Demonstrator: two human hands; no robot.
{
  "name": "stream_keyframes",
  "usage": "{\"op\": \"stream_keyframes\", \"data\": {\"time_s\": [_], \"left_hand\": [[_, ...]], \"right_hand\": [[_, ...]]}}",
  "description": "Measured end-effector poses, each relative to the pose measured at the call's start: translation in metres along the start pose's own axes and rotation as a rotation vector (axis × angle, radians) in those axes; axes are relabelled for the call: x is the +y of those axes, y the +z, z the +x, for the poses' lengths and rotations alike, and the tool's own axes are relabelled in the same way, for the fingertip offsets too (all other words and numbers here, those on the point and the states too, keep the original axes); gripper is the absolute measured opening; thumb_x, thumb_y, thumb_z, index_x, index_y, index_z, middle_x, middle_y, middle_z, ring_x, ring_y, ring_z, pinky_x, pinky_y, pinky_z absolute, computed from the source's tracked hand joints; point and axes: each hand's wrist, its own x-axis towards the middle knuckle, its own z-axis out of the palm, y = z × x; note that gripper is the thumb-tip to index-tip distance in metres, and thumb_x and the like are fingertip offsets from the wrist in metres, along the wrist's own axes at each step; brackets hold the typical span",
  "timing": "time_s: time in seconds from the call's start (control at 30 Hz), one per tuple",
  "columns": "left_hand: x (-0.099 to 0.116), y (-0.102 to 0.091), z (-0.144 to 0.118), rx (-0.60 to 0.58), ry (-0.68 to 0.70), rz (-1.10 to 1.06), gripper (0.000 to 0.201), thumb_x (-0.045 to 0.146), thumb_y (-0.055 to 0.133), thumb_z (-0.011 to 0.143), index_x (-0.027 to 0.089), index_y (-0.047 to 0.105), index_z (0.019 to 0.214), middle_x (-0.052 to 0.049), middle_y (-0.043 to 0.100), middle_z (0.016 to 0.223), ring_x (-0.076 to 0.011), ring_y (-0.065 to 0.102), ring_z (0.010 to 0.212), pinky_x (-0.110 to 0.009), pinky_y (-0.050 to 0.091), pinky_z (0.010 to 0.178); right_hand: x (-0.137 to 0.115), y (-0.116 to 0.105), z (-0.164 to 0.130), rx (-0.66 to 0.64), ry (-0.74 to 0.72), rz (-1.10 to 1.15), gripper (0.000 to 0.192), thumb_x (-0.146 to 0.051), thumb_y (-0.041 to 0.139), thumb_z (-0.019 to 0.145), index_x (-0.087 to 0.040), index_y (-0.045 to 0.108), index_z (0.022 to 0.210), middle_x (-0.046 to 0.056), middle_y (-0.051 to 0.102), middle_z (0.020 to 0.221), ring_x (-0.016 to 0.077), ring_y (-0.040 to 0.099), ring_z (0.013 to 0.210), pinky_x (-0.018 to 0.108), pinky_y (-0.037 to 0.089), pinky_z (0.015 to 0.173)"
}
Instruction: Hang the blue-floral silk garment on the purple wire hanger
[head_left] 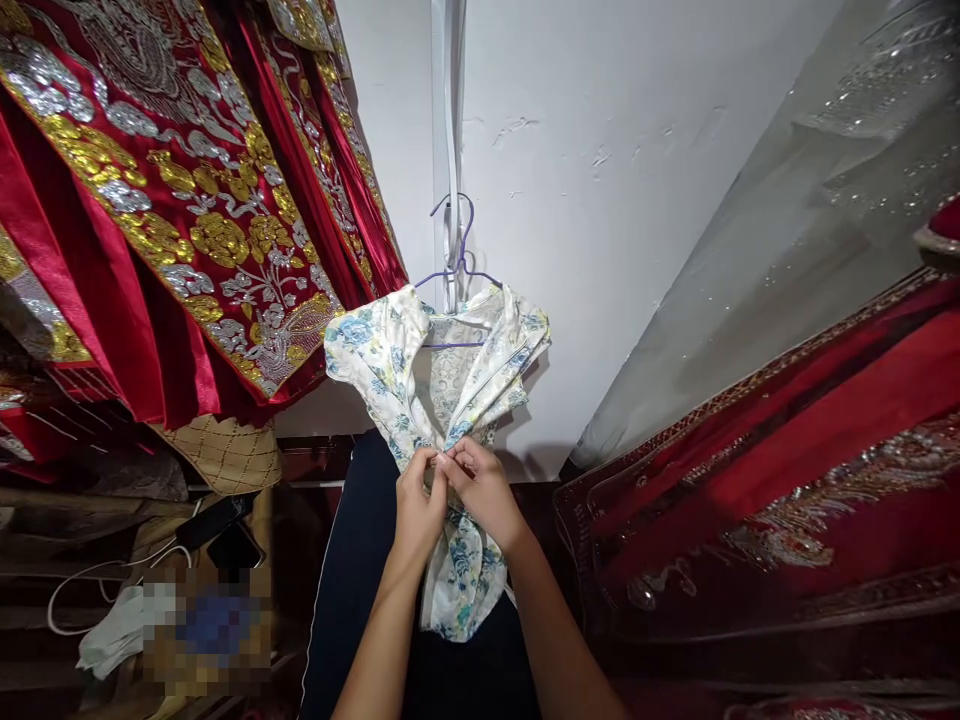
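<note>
Both hands meet at the front of the floral garment (439,400), the left hand (417,510) and right hand (484,492) equally near, fingertips pinched narrow on its 2 front edges. The garment hangs lengthwise, top to bottom, from the purple hanger (457,262) on the white wall (600,200) beyond.

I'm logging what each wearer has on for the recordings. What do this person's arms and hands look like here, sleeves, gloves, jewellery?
Both forearms are bare up to the frame's lower edge: no sleeves show. The left hand and right hand wear no gloves, and no rings, watch or bracelet can be seen on the fingers or wrists.
</note>
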Motion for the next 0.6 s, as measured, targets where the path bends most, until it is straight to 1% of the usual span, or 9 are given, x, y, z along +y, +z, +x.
{"op": "stream_keyframes", "data": {"time_s": [0.03,0.1,0.17,0.27,0.4,0.5,0.6], "left_hand": [[0.000,0.000,0.000,-0.001,-0.008,-0.002,0.015,0.031,0.050,0.099,0.020,0.060,0.096,-0.001,0.063,0.086,-0.0171,0.060,0.080,-0.026,0.043,0.073],[0.001,0.000,0.000,0.002,-0.024,-0.018,0.015,0.032,0.051,0.099,0.020,0.061,0.097,-0.002,0.065,0.089,-0.0173,0.062,0.083,-0.026,0.044,0.075],[0.002,0.001,-0.001,0.012,-0.041,-0.032,0.017,0.034,0.052,0.098,0.021,0.062,0.096,-0.002,0.066,0.087,-0.0171,0.061,0.083,-0.025,0.044,0.075],[0.002,0.002,-0.003,0.039,-0.055,-0.026,0.019,0.036,0.053,0.098,0.020,0.062,0.092,-0.001,0.064,0.085,-0.0163,0.060,0.080,-0.025,0.044,0.075],[0.005,0.001,-0.002,0.030,-0.053,-0.009,0.021,0.038,0.053,0.099,0.020,0.063,0.092,-0.001,0.064,0.085,-0.0152,0.058,0.077,-0.024,0.043,0.071],[0.014,-0.005,-0.001,0.014,-0.051,-0.005,0.022,0.038,0.053,0.098,0.020,0.061,0.088,0.000,0.060,0.079,-0.0138,0.054,0.072,-0.024,0.040,0.065],[0.024,-0.015,-0.005,-0.012,-0.058,0.001,0.024,0.038,0.054,0.097,0.020,0.057,0.081,0.001,0.052,0.072,-0.0137,0.048,0.068,-0.024,0.036,0.059]], "right_hand": [[0.001,0.001,0.000,0.004,-0.008,0.000,0.023,-0.040,0.061,0.092,-0.022,0.054,0.081,-0.002,0.058,0.069,0.0141,0.055,0.063,0.025,0.041,0.061],[0.003,0.002,-0.001,0.058,-0.003,0.000,0.024,-0.043,0.059,0.094,-0.021,0.056,0.083,0.000,0.063,0.072,0.0157,0.060,0.066,0.027,0.044,0.063],[0.007,0.003,-0.001,0.115,0.013,-0.009,0.024,-0.044,0.060,0.093,-0.021,0.058,0.086,0.000,0.063,0.070,0.0170,0.061,0.066,0.028,0.046,0.064],[0.012,0.004,-0.001,0.108,0.009,-0.031,0.021,-0.042,0.060,0.093,-0.022,0.059,0.088,-0.001,0.062,0.067,0.0178,0.062,0.065,0.028,0.047,0.065],[0.017,0.006,-0.002,0.135,-0.028,-0.057,0.020,-0.042,0.053,0.096,-0.022,0.057,0.091,0.001,0.066,0.075,0.0182,0.064,0.070,0.028,0.048,0.067],[0.021,0.006,-0.001,0.172,-0.089,-0.104,0.020,-0.041,0.048,0.099,-0.023,0.056,0.097,0.001,0.065,0.076,0.0175,0.063,0.069,0.028,0.047,0.067],[0.017,-0.008,0.015,0.204,-0.194,-0.238,0.020,-0.040,0.046,0.100,-0.023,0.055,0.096,-0.001,0.060,0.069,0.0156,0.055,0.059,0.028,0.041,0.062]]}}
